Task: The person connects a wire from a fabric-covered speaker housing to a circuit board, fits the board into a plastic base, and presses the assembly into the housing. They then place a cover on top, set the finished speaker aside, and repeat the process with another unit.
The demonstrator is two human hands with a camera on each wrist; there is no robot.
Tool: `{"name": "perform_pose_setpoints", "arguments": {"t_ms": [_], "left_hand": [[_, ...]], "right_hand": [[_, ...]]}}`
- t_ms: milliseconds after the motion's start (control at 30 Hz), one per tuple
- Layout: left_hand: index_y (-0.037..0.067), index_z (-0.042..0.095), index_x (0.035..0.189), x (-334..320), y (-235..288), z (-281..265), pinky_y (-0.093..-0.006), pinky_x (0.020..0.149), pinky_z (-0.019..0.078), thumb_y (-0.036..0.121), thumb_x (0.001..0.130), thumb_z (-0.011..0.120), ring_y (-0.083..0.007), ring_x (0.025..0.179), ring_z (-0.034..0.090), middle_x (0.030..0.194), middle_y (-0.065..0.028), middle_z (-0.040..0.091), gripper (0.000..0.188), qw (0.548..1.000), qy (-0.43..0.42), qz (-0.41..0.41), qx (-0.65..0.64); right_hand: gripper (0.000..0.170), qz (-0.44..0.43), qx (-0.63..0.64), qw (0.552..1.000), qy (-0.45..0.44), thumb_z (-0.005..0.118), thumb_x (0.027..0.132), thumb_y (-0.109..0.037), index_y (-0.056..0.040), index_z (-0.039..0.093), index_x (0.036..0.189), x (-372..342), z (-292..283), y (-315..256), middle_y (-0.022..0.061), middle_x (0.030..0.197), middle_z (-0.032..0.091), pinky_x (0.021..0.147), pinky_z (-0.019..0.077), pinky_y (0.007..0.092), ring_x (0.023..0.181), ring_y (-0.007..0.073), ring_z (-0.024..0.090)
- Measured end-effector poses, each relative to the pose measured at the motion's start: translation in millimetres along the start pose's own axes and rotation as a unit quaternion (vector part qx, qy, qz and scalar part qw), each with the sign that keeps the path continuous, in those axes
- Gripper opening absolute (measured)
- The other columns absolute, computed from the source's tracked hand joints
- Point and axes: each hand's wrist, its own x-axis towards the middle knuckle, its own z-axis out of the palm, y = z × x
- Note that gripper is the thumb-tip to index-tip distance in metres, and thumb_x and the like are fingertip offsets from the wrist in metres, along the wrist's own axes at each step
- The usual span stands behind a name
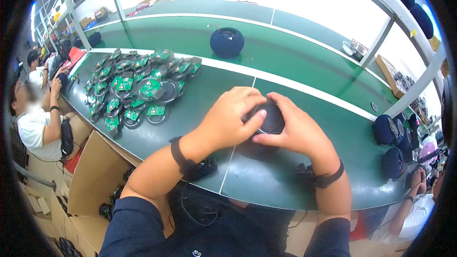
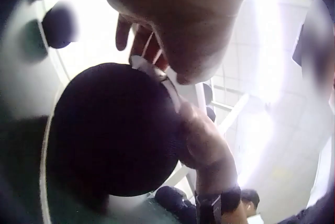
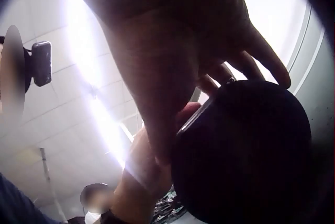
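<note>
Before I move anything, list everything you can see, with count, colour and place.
Round unit: one, black, between both hands
Circuit boards: many, green, piled with black parts at bench left
Bench: one, dark green, under the hands
Strip: one, green, beyond the bench's white edge
Ball: one, dark blue, on the strip
Rounded units: several, dark, bench's right end
Carton: one, brown, lower left
Frame: one, pale, around the bench
Other people: at least three, both sides
Wrist bands: two, black, one per wrist
Sleeves: two, dark, bottom
Left hand: one, gripping round unit
Right hand: one, gripping round unit
Distant clutter: too small to count
</note>
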Motion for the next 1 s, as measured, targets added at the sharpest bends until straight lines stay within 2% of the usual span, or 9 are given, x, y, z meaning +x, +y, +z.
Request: {"name": "perform_pose_setpoints", "arguments": {"t_ms": [233,300,367,533,600,667,800,933,1000], "left_hand": [[0.001,0.067,0.108,15,37,5,-0.0452,0.088,0.0484,0.013,0.085,0.066,-0.0328,0.104,0.061,0.109,-0.0133,0.063,0.026,0.981,-0.047,0.006,0.187],[0.002,0.067,0.097,19,44,7,-0.0446,0.081,0.0499,0.013,0.085,0.065,-0.0313,0.096,0.061,0.100,-0.0115,0.062,0.016,0.970,-0.056,-0.017,0.237],[0.003,0.066,0.092,24,42,11,-0.0444,0.078,0.0507,0.014,0.085,0.064,-0.0313,0.092,0.062,0.095,-0.0118,0.062,0.013,0.969,-0.064,-0.031,0.238],[0.003,0.064,0.084,31,38,25,-0.0441,0.071,0.0539,0.013,0.085,0.063,-0.0333,0.083,0.064,0.087,-0.0151,0.064,0.010,0.969,-0.055,-0.053,0.235],[0.001,0.063,0.084,37,37,25,-0.0462,0.071,0.0550,0.011,0.081,0.062,-0.0351,0.080,0.066,0.085,-0.0179,0.065,0.010,0.951,-0.123,-0.097,0.268],[-0.001,0.063,0.084,35,33,28,-0.0464,0.072,0.0558,0.010,0.078,0.061,-0.0360,0.080,0.067,0.086,-0.0200,0.066,0.013,0.959,-0.086,-0.056,0.263],[-0.002,0.063,0.086,36,24,37,-0.0456,0.072,0.0559,0.009,0.080,0.058,-0.0359,0.081,0.066,0.085,-0.0199,0.066,0.014,0.968,-0.072,-0.064,0.234],[-0.003,0.063,0.086,36,30,41,-0.0439,0.074,0.0556,0.009,0.080,0.058,-0.0350,0.081,0.065,0.088,-0.0197,0.065,0.013,0.961,-0.072,-0.081,0.253],[-0.003,0.063,0.087,34,20,40,-0.0423,0.073,0.0550,0.010,0.079,0.059,-0.0340,0.079,0.065,0.087,-0.0194,0.065,0.016,0.965,-0.090,-0.001,0.247]], "right_hand": [[0.093,0.020,-0.050,0.998,0.014,0.082,0.069,-0.043,0.0058,0.046,0.140,-2,3,-1,0.0291,0.130,0.059,0.092,0.0547,0.0464,0.111,0.0434,0.064],[0.098,0.044,-0.045,0.998,0.001,0.083,0.068,-0.043,0.0046,0.042,0.143,-1,0,-5,0.0289,0.133,0.058,0.095,0.0529,0.0455,0.115,0.0426,0.063],[0.103,0.066,-0.040,0.997,-0.012,0.084,0.067,-0.044,0.0035,0.038,0.147,-2,-1,-7,0.0287,0.136,0.057,0.098,0.0511,0.0447,0.119,0.0419,0.061],[0.106,0.068,-0.025,0.997,-0.013,0.085,0.068,-0.042,0.0075,0.032,0.146,-2,-1,-9,0.0292,0.131,0.059,0.093,0.0542,0.0474,0.112,0.0437,0.064],[0.108,0.034,-0.026,0.999,0.014,0.085,0.067,-0.042,0.0067,0.031,0.147,-4,4,0,0.0293,0.131,0.059,0.094,0.0536,0.0479,0.112,0.0440,0.063],[0.109,0.028,-0.011,0.999,0.031,0.087,0.066,-0.041,0.0047,0.031,0.148,-1,8,-2,0.0298,0.131,0.059,0.097,0.0521,0.0484,0.115,0.0438,0.062],[0.109,0.000,0.022,0.999,0.049,0.088,0.064,-0.035,0.0063,0.031,0.148,-1,12,-6,0.0302,0.130,0.059,0.097,0.0520,0.0468,0.116,0.0427,0.062],[0.114,0.059,0.016,0.998,0.018,0.089,0.063,-0.033,0.0066,0.027,0.150,-5,6,-10,0.0301,0.131,0.059,0.096,0.0519,0.0468,0.116,0.0432,0.062],[0.117,0.047,0.016,0.998,0.043,0.090,0.061,-0.033,0.0065,0.025,0.151,-4,9,-6,0.0302,0.129,0.060,0.096,0.0520,0.0462,0.115,0.0437,0.062]]}}
